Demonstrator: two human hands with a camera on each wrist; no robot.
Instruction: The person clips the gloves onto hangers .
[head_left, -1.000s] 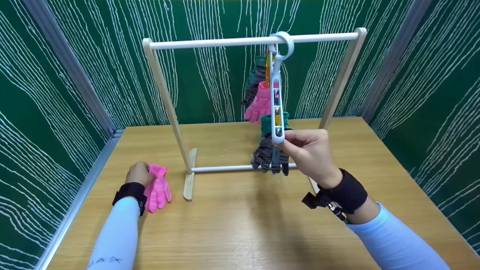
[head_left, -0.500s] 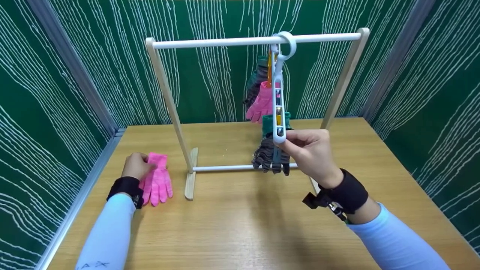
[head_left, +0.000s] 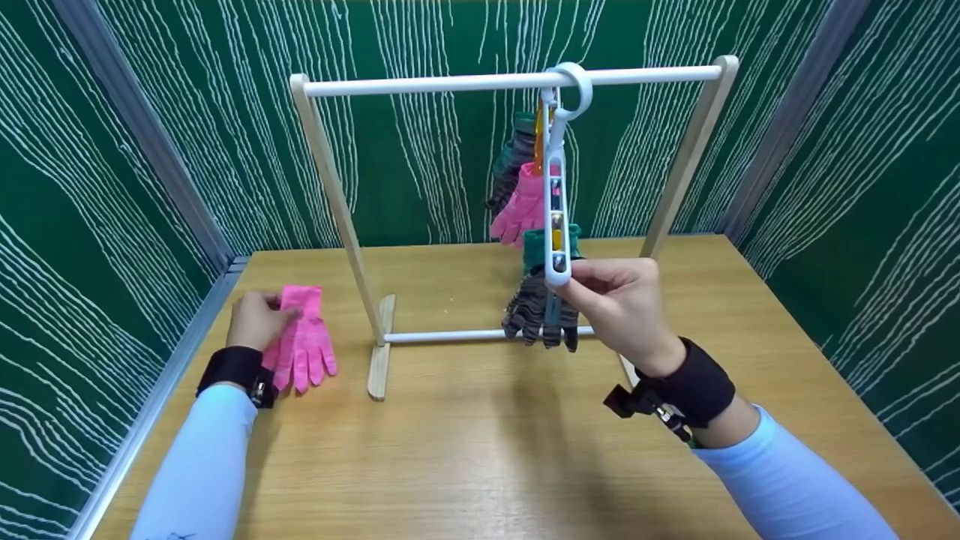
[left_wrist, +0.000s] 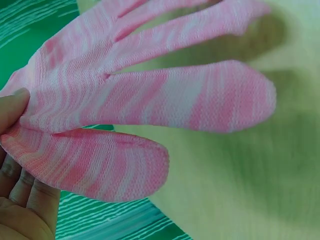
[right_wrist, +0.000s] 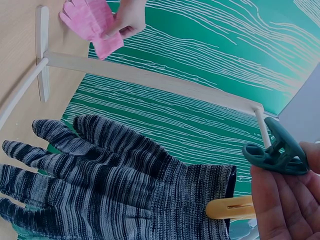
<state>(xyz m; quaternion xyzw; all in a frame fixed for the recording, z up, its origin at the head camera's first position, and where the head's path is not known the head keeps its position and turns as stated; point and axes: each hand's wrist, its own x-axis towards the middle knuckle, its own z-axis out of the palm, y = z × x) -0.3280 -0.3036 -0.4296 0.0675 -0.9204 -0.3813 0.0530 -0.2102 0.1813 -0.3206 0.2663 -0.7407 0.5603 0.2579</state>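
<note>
My left hand (head_left: 259,319) pinches a pink knit glove (head_left: 304,341) near its cuff, at the left of the table. Its fingers spread toward the table in the left wrist view, with my thumb (left_wrist: 12,107) on top. At the front end of a white hanger (head_left: 556,202), my right hand (head_left: 626,307) pinches a dark green clip (right_wrist: 280,155) between thumb and fingers. Beside that clip hangs a black-and-grey striped glove (right_wrist: 115,175) with a green cuff, gripped by a yellow clip (right_wrist: 227,207). Another pink glove (head_left: 520,206) hangs farther back.
A wooden rack with a white top bar (head_left: 420,84) bears the hanger. Its lower bar (head_left: 442,337) and left foot (head_left: 381,352) stand on the wooden table (head_left: 450,450). One more striped glove (head_left: 514,161) hangs at the back. Green walls (head_left: 112,225) with white lines surround the table.
My left hand has raised the pink glove and moved it away from me and slightly left; the glove's fingers now spread more visibly. The right hand stays in place at the hanger's end.
</note>
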